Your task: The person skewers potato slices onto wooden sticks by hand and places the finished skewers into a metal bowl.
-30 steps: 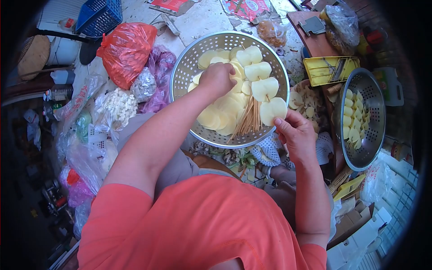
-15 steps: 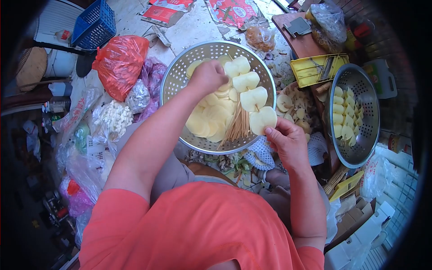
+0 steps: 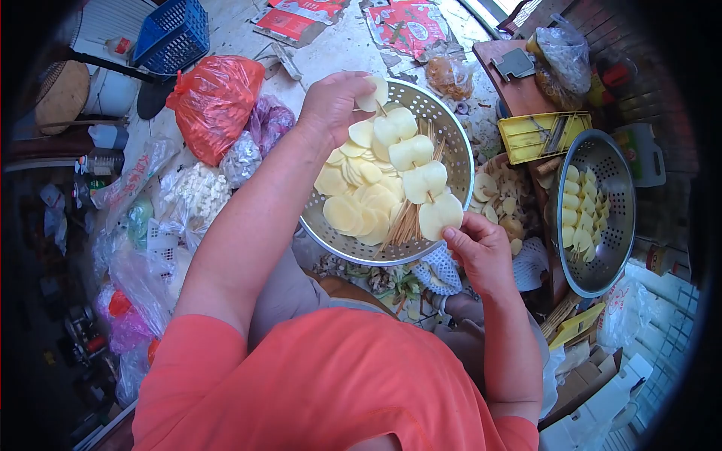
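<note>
My right hand (image 3: 483, 249) pinches the near end of a skewer of potato slices (image 3: 425, 180), its thumb on the lowest slice. The skewer runs up and away across a perforated metal colander (image 3: 465, 169), with several thin pale slices threaded along it. At its far tip, my left hand (image 3: 331, 109) grips a single round potato slice (image 3: 374, 93) between thumb and fingers. Below, the colander holds a heap of loose potato slices (image 3: 350, 214) on the left and a bundle of thin wooden sticks (image 3: 406, 225) on the right, partly covered by the skewer.
To the right, a second colander (image 3: 628, 225) contains finished-looking potato skewers, beside a yellow slicer (image 3: 541, 135) on a brown board. Potato peelings (image 3: 492, 195) lie between the colanders. On the left are a red plastic bag (image 3: 218, 105), a blue crate (image 3: 173, 37) and other plastic bags.
My left hand has risen from over the loose slices to the skewer's far tip, now showing a potato slice in its fingers. My right hand keeps its grip. The view has shifted slightly.
</note>
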`<action>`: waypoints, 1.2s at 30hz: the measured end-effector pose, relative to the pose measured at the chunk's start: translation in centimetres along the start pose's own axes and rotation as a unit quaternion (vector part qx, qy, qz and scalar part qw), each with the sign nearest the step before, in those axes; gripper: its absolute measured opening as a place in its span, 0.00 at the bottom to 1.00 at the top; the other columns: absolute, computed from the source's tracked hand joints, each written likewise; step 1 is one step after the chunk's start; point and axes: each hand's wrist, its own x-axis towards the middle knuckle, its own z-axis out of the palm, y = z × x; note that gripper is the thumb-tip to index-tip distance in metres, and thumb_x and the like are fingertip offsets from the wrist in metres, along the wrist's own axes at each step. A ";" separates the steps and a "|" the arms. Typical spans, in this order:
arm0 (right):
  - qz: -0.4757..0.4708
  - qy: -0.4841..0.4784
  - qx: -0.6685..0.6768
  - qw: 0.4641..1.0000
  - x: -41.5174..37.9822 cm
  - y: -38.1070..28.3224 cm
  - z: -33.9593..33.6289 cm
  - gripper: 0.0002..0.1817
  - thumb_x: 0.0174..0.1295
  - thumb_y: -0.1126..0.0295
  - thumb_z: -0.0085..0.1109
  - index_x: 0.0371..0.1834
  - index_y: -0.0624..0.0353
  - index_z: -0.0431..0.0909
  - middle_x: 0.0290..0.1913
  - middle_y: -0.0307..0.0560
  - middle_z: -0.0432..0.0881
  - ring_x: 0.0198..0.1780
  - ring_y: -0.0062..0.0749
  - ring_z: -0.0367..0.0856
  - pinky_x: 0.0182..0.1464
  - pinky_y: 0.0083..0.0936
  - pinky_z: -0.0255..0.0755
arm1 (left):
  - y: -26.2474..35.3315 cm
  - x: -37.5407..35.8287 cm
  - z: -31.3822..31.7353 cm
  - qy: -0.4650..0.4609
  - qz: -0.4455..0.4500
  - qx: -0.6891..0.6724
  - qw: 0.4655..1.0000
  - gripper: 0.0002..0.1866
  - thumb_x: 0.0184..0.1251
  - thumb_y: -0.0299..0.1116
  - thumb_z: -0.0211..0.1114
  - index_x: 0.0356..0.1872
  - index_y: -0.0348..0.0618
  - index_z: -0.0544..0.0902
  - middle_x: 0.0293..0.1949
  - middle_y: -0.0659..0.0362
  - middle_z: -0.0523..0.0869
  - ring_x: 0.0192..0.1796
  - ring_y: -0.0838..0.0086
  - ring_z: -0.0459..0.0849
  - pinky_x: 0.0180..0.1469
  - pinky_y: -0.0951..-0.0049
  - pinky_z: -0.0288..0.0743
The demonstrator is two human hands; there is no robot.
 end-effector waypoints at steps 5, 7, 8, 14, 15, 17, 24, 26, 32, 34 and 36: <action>0.008 0.005 -0.014 1.000 0.3 0.3 0.0 0.09 0.58 0.71 0.63 0.41 0.60 0.81 0.25 0.30 0.77 0.24 0.11 0.67 0.26 0.12 0.63 | 0.2 -0.2 -0.1 -0.014 0.012 0.017 1.000 0.13 0.53 0.26 0.65 0.41 0.37 0.79 0.36 0.57 0.82 0.40 0.71 0.81 0.44 0.67 0.77; 0.009 0.011 -0.012 1.000 0.4 0.4 0.0 0.09 0.58 0.71 0.63 0.41 0.60 0.81 0.25 0.30 0.77 0.24 0.11 0.67 0.26 0.12 0.63 | 0.2 -0.4 -0.1 -0.032 0.019 0.069 0.997 0.12 0.53 0.26 0.65 0.41 0.37 0.80 0.36 0.57 0.82 0.40 0.71 0.81 0.43 0.68 0.77; 0.004 0.015 -0.013 1.000 0.4 0.3 0.1 0.09 0.58 0.71 0.63 0.41 0.60 0.81 0.25 0.30 0.77 0.24 0.11 0.67 0.25 0.12 0.63 | 0.3 -0.6 0.0 -0.050 0.027 0.122 0.991 0.12 0.54 0.27 0.64 0.40 0.37 0.80 0.35 0.57 0.82 0.40 0.71 0.81 0.42 0.69 0.78; -0.025 0.028 -0.042 0.998 0.2 0.8 0.1 0.09 0.58 0.73 0.62 0.41 0.62 0.80 0.26 0.31 0.77 0.25 0.11 0.68 0.27 0.12 0.63 | 0.2 -1.5 0.8 -0.047 -0.020 0.080 0.996 0.09 0.61 0.28 0.60 0.42 0.38 0.79 0.39 0.57 0.83 0.40 0.70 0.83 0.42 0.71 0.79; -0.037 0.032 -0.061 0.997 0.1 0.8 0.2 0.09 0.58 0.74 0.62 0.41 0.63 0.80 0.26 0.32 0.77 0.25 0.12 0.69 0.28 0.12 0.64 | 0.1 -1.4 0.7 -0.046 -0.019 0.080 0.996 0.09 0.61 0.28 0.60 0.42 0.38 0.79 0.39 0.57 0.83 0.40 0.70 0.83 0.42 0.71 0.79; -0.055 0.037 -0.062 0.996 0.0 1.0 0.5 0.08 0.58 0.75 0.62 0.41 0.63 0.80 0.27 0.32 0.78 0.27 0.12 0.70 0.29 0.12 0.66 | -0.1 -1.3 0.6 -0.052 -0.058 -0.008 0.997 0.10 0.61 0.27 0.60 0.44 0.39 0.78 0.40 0.57 0.83 0.41 0.69 0.83 0.42 0.68 0.80; -0.086 0.067 -0.109 0.988 -0.2 1.9 1.5 0.08 0.57 0.76 0.63 0.39 0.64 0.81 0.30 0.34 0.79 0.30 0.12 0.73 0.32 0.13 0.68 | -0.4 -1.4 0.7 -0.042 -0.095 -0.025 0.994 0.13 0.60 0.32 0.62 0.45 0.41 0.76 0.41 0.56 0.82 0.43 0.67 0.83 0.45 0.61 0.80; -0.085 0.071 -0.100 0.989 -0.1 2.1 1.8 0.08 0.57 0.75 0.63 0.39 0.64 0.81 0.29 0.34 0.79 0.29 0.12 0.73 0.32 0.13 0.68 | -0.5 -2.0 1.1 -0.040 -0.115 0.026 0.992 0.13 0.62 0.35 0.62 0.44 0.42 0.76 0.40 0.56 0.81 0.42 0.66 0.83 0.44 0.61 0.80; -0.042 0.069 -0.066 0.995 0.1 1.3 2.3 0.08 0.57 0.74 0.63 0.39 0.63 0.81 0.26 0.32 0.78 0.26 0.11 0.70 0.28 0.12 0.66 | -1.8 -2.8 2.0 -0.030 -0.074 0.060 0.995 0.13 0.66 0.35 0.56 0.45 0.37 0.74 0.42 0.53 0.80 0.42 0.65 0.83 0.42 0.62 0.81; -0.022 0.067 -0.047 0.996 0.0 1.3 2.4 0.08 0.58 0.73 0.63 0.39 0.62 0.80 0.24 0.32 0.77 0.24 0.11 0.68 0.25 0.12 0.64 | -2.0 -2.8 2.0 -0.038 -0.072 0.046 0.996 0.14 0.66 0.33 0.56 0.48 0.36 0.73 0.42 0.53 0.80 0.42 0.66 0.83 0.43 0.62 0.81; -0.010 0.059 -0.027 0.998 0.4 1.3 2.2 0.07 0.58 0.73 0.62 0.39 0.61 0.81 0.24 0.32 0.76 0.23 0.11 0.68 0.25 0.12 0.64 | -2.1 -3.0 2.2 -0.045 -0.071 0.034 0.996 0.15 0.65 0.32 0.57 0.50 0.35 0.72 0.43 0.53 0.80 0.43 0.66 0.83 0.43 0.63 0.81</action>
